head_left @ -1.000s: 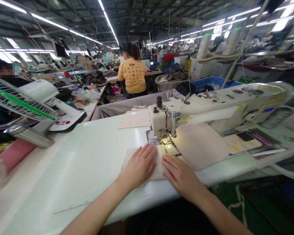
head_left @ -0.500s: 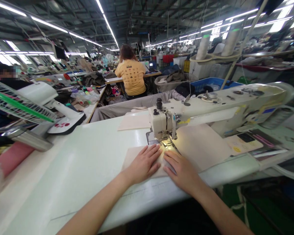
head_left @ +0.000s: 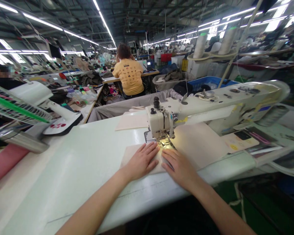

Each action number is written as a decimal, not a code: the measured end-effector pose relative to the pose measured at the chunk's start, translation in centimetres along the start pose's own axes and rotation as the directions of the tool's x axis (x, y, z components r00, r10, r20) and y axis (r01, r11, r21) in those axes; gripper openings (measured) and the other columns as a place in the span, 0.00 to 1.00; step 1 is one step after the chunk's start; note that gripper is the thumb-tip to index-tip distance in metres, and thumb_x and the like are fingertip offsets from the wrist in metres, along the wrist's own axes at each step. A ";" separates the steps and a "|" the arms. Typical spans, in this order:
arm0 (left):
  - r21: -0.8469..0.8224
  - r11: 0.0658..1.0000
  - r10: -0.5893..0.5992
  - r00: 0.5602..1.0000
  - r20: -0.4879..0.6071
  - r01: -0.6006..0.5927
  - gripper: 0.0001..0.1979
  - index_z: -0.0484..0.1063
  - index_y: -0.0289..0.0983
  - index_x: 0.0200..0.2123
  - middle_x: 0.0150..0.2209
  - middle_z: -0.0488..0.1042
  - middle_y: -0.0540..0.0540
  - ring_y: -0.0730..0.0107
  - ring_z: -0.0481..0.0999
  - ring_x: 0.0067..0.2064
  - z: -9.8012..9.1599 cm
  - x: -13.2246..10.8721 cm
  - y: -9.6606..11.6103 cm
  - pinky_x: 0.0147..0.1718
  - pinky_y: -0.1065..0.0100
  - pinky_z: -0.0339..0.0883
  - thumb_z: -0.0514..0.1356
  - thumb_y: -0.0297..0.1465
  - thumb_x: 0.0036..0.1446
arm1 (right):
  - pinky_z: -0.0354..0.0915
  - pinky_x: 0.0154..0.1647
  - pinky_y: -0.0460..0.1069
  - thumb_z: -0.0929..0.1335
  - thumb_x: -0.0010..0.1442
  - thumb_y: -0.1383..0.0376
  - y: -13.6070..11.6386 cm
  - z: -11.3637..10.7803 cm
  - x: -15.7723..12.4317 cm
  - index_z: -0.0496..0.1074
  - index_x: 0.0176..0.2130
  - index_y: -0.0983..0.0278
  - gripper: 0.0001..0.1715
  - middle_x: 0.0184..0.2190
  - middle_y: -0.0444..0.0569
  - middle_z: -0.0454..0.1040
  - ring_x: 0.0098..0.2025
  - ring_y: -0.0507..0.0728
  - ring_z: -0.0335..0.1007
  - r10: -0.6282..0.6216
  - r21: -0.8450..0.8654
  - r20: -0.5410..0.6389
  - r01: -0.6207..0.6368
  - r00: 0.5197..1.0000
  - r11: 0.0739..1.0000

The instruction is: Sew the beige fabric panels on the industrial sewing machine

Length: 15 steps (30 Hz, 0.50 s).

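Observation:
My left hand (head_left: 142, 160) lies flat, fingers stretched, on a pale beige fabric piece (head_left: 127, 154) just in front of the sewing machine (head_left: 159, 122). Close by, my right hand (head_left: 178, 167) rests with its fingers extended by the fabric's right edge, near the lit presser foot (head_left: 165, 142). Part of the fabric is hidden under both hands. A larger beige panel (head_left: 198, 143) lies under the machine arm, right of the needle area. Behind the machine head, another beige piece (head_left: 131, 122) lies on the table (head_left: 88, 163).
A white fan (head_left: 34, 94) and a steel flask (head_left: 22, 140) stand at the left. Thread cones (head_left: 200, 45) sit on a stand at the back right. A phone (head_left: 242, 135) lies right of the panel. A person in a yellow shirt (head_left: 128, 76) sits ahead.
The whole view has shifted slightly, so everything appears a little further left. Both hands keep nearly the same place on the fabric by the presser foot.

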<state>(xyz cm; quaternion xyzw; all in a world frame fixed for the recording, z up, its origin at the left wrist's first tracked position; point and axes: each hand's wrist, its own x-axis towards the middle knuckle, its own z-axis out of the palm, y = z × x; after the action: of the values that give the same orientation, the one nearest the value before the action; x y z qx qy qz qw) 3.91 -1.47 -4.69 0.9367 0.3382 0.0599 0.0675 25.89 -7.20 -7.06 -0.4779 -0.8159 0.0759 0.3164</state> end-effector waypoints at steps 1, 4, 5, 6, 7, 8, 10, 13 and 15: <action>0.003 1.000 -0.004 1.000 0.005 0.004 0.27 0.57 0.37 0.69 0.71 0.55 0.39 0.55 0.54 0.72 -0.1 0.0 0.2 0.68 0.48 0.51 0.50 0.41 0.71 | 0.69 0.60 0.63 0.68 0.65 0.66 0.0 -0.1 -0.2 0.73 0.54 0.66 0.18 0.55 0.59 0.75 0.58 0.65 0.71 -0.004 -0.004 0.005 0.004 1.000 1.000; -0.001 1.000 -0.004 1.000 0.001 0.004 0.24 0.60 0.37 0.67 0.70 0.56 0.38 0.52 0.55 0.71 -0.6 -0.8 1.7 0.67 0.45 0.53 0.50 0.37 0.72 | 0.69 0.60 0.63 0.66 0.67 0.65 -0.2 -0.7 -1.5 0.74 0.54 0.67 0.17 0.55 0.59 0.76 0.58 0.65 0.71 -0.028 -0.016 0.020 0.028 0.999 0.999; -0.019 1.000 0.020 1.000 0.005 -0.020 0.22 0.62 0.38 0.66 0.69 0.59 0.38 0.53 0.58 0.70 -0.8 -1.2 2.5 0.66 0.46 0.54 0.50 0.34 0.72 | 0.69 0.60 0.62 0.66 0.68 0.64 -0.2 -1.0 -2.1 0.73 0.54 0.67 0.18 0.55 0.58 0.76 0.58 0.65 0.71 -0.040 -0.016 0.024 0.040 0.999 0.999; -0.043 0.998 0.056 0.998 0.011 -0.056 0.21 0.63 0.39 0.65 0.68 0.62 0.39 0.55 0.60 0.69 -1.0 -1.6 3.2 0.66 0.47 0.55 0.50 0.33 0.72 | 0.69 0.60 0.62 0.65 0.68 0.64 -0.3 -1.2 -2.7 0.73 0.55 0.66 0.18 0.55 0.58 0.76 0.58 0.64 0.71 -0.052 -0.014 0.028 0.052 0.998 0.999; -0.069 0.993 0.098 0.995 0.018 -0.097 0.20 0.64 0.39 0.64 0.66 0.64 0.40 0.56 0.63 0.68 -1.1 -2.1 4.0 0.66 0.49 0.56 0.50 0.32 0.71 | 0.69 0.60 0.62 0.65 0.69 0.64 -0.3 -1.4 -3.3 0.72 0.56 0.66 0.19 0.56 0.57 0.76 0.58 0.64 0.71 -0.062 -0.011 0.031 0.063 0.998 0.998; -0.089 0.988 0.132 0.991 0.022 -0.130 0.20 0.64 0.39 0.64 0.65 0.66 0.41 0.57 0.64 0.67 -1.2 -2.5 4.6 0.66 0.50 0.57 0.51 0.31 0.71 | 0.69 0.60 0.61 0.65 0.69 0.64 -0.3 -1.6 -3.8 0.72 0.57 0.65 0.19 0.56 0.56 0.76 0.58 0.63 0.71 -0.072 -0.008 0.034 0.073 0.997 0.997; -0.104 0.982 0.158 0.987 0.018 -0.156 0.21 0.63 0.39 0.65 0.65 0.67 0.40 0.57 0.65 0.66 -1.3 -3.1 5.3 0.66 0.51 0.58 0.52 0.31 0.71 | 0.69 0.60 0.61 0.64 0.69 0.65 -0.3 -1.8 -4.2 0.71 0.58 0.65 0.20 0.56 0.56 0.76 0.58 0.63 0.71 -0.087 -0.011 0.034 0.087 0.996 0.996; -0.109 0.983 0.145 0.989 -0.006 -0.145 0.22 0.62 0.39 0.66 0.65 0.67 0.40 0.56 0.65 0.67 -1.1 -3.0 4.7 0.67 0.50 0.57 0.52 0.32 0.71 | 0.69 0.59 0.62 0.63 0.70 0.65 0.0 -1.6 -3.4 0.72 0.57 0.65 0.19 0.54 0.55 0.77 0.57 0.63 0.71 -0.098 -0.028 0.031 0.099 0.995 0.995; -0.110 0.984 0.138 0.990 -0.027 -0.140 0.21 0.63 0.40 0.66 0.65 0.67 0.40 0.56 0.65 0.67 -0.8 -2.5 3.7 0.67 0.49 0.57 0.52 0.32 0.71 | 0.70 0.58 0.62 0.63 0.70 0.66 0.2 -1.4 -2.4 0.73 0.55 0.65 0.17 0.53 0.55 0.78 0.55 0.64 0.72 -0.102 -0.030 0.031 0.103 0.994 0.994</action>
<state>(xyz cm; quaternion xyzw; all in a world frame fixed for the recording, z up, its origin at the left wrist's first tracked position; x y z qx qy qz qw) 4.15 -5.84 -3.41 0.9522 0.2687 0.0921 0.1123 27.70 -9.29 -7.09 -0.4393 -0.8450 0.0535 0.3004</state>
